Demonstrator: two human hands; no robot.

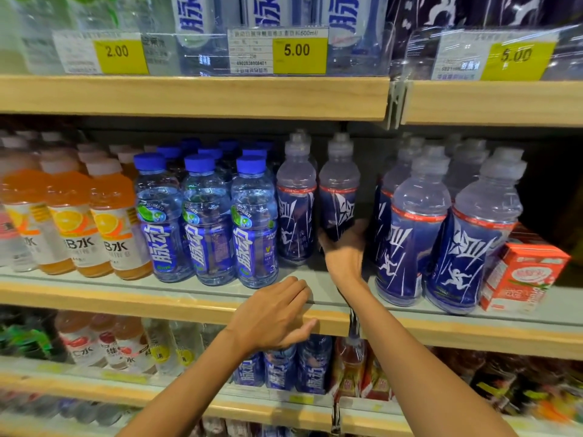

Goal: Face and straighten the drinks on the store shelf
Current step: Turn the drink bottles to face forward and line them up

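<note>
My right hand gripped the sports-cap bottle round its lower body, the fingers curled about the glossy dark-blue sleeve and partly hidden behind it. The bottle stood upright and set back on the middle shelf. Its shoulder was clear, rounded plastic, its cap was a frosted grey dome, and a thin red band ran along the top of the sleeve.

Just left of that bottle stood a twin bottle of the same shape and print, a narrow gap between the two. Further left were the blue-capped bottles, ribbed clear plastic with blue labels, in tight rows. Beyond those were the orange drinks with pale flat caps.

To the right of the gripped bottle, across an open gap, a cluster of like-sleeved bottles stood nearer the shelf front. A red-and-white carton, box-shaped, leaned at the cluster's far side.

Below and left of the gripped bottle, my left hand rested on the shelf's wood-grain front lip, fingers loosely bent, holding nothing. Above the bottle, yellow price tags sat behind clear plastic strips.
</note>
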